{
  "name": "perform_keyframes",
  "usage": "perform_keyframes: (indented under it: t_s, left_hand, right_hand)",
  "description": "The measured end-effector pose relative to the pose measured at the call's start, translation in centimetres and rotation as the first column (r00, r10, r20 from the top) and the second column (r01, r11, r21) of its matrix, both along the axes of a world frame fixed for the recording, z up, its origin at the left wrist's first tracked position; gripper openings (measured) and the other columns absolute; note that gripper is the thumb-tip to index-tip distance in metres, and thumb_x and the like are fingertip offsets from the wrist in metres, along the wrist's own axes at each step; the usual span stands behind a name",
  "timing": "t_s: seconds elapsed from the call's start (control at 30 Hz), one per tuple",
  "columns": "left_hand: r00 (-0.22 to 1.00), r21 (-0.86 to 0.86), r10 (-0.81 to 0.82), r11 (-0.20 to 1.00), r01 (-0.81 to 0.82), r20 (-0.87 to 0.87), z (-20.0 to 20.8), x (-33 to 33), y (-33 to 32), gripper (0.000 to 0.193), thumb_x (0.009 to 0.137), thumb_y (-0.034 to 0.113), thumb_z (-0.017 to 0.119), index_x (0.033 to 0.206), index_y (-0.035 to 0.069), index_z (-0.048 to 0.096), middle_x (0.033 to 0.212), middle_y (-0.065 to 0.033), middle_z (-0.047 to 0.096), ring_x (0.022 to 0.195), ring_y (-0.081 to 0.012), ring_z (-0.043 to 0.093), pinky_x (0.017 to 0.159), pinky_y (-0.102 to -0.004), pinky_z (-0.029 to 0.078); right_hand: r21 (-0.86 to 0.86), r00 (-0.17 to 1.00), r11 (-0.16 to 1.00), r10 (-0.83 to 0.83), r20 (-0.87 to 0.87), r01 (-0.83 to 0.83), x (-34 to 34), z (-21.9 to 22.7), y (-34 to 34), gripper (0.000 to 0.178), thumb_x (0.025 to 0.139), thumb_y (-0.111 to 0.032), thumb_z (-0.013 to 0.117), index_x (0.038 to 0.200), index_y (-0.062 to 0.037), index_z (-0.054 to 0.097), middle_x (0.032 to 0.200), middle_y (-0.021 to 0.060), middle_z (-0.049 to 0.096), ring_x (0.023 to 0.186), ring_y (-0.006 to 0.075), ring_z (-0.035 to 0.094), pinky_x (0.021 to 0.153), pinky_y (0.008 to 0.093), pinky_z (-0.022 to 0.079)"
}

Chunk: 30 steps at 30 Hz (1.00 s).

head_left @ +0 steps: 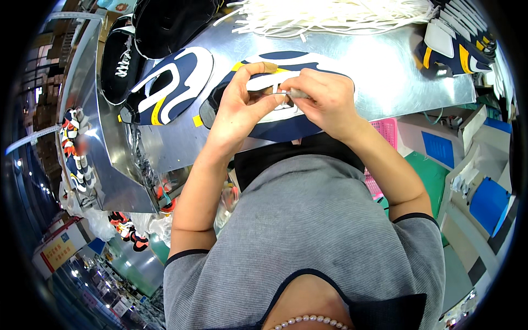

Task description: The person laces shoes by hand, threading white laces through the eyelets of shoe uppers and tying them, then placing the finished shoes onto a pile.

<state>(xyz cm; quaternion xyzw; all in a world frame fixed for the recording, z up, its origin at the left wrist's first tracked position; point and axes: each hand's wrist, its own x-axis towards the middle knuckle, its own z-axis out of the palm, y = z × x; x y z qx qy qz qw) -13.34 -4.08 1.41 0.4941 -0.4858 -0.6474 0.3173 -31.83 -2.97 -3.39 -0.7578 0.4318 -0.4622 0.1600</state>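
On the metal table in front of me lies a navy, white and yellow shoe upper [297,127]. My left hand [242,104] pinches the upper near its lacing opening, thumb and fingers bent round the edge; one fingertip has a tan covering. Closed in my right hand [328,102] is a small tool with a pale handle [298,94] and a thin metal tip, like a lacing hook or awl. Its tip meets the left thumb over the opening, where a bit of white lace [279,100] shows. My fingers partly hide the exact contact.
A matching upper [175,88] lies to the left, beside black shoe parts [118,66]. White laces [330,16] are heaped along the far side. More uppers [456,52] are stacked at the right end of the metal table [385,71]. A pink basket [386,132] stands below it.
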Motion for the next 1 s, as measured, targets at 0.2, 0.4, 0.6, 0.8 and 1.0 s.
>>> perform_keyframes:
  t_s: [0.2, 0.4, 0.6, 0.8, 1.0]
  left_hand:
    - [0.998, -0.002, 0.066, 0.998, -0.066, 0.021, -1.0, 0.0, -1.2, 0.046, 0.097, 0.022, 0.066, 0.133, 0.001, 0.048, 0.099, -0.0103, 0.067, 0.082, -0.0123, 0.065, 0.073, -0.026, 0.051]
    - [0.974, -0.158, 0.046, 0.987, -0.011, 0.22, -1.3, -0.5, -1.3, 0.044, 0.1, 0.023, 0.06, 0.135, 0.002, 0.044, 0.097, -0.0124, 0.068, 0.083, -0.014, 0.066, 0.078, -0.0287, 0.053]
    - [0.875, -0.393, -0.025, 0.887, 0.243, 0.483, 1.6, 1.7, 2.7, 0.059, 0.095, 0.024, 0.067, 0.14, -0.001, 0.038, 0.12, -0.0305, 0.064, 0.105, -0.032, 0.068, 0.091, -0.0389, 0.052]
    - [0.761, -0.569, 0.109, 0.732, 0.373, 0.64, 0.5, 1.7, 4.3, 0.037, 0.084, 0.006, 0.074, 0.117, 0.001, 0.059, 0.102, -0.0197, 0.067, 0.089, -0.0389, 0.066, 0.075, -0.0417, 0.052]
    - [0.807, -0.41, 0.02, 0.869, 0.278, 0.59, 0.5, 2.1, 3.4, 0.028, 0.09, 0.006, 0.07, 0.115, -0.001, 0.06, 0.095, -0.0135, 0.071, 0.087, -0.0219, 0.071, 0.077, -0.0288, 0.053]
  right_hand:
    - [-0.03, 0.874, 0.922, 0.376, 0.308, -0.386, -0.2, 2.8, 4.4, 0.025, 0.067, -0.001, 0.072, 0.09, -0.0128, 0.071, 0.068, 0.0031, 0.06, 0.055, 0.0181, 0.059, 0.047, 0.0319, 0.044]
    - [0.313, 0.95, 0.914, 0.182, 0.255, -0.259, -0.3, 0.5, 4.3, 0.028, 0.071, -0.001, 0.073, 0.097, -0.0104, 0.071, 0.075, 0.004, 0.063, 0.062, 0.0206, 0.063, 0.053, 0.0302, 0.047]
    - [0.713, 0.814, 0.648, -0.245, 0.526, -0.266, -1.7, 1.3, 5.6, 0.024, 0.088, -0.012, 0.073, 0.111, -0.0032, 0.071, 0.077, 0.005, 0.069, 0.063, 0.0066, 0.061, 0.058, 0.0257, 0.049]
    - [0.722, 0.959, 0.688, -0.151, 0.239, -0.072, 0.6, 0.4, 4.4, 0.022, 0.089, -0.021, 0.073, 0.089, 0.0007, 0.071, 0.069, 0.0002, 0.065, 0.057, 0.0074, 0.058, 0.053, 0.0256, 0.046]
    - [0.711, 0.757, 0.637, -0.297, 0.582, -0.297, 1.0, 1.1, 2.8, 0.015, 0.089, -0.016, 0.074, 0.088, -0.0015, 0.069, 0.067, -0.0046, 0.06, 0.06, 0.0032, 0.05, 0.053, 0.0225, 0.041]
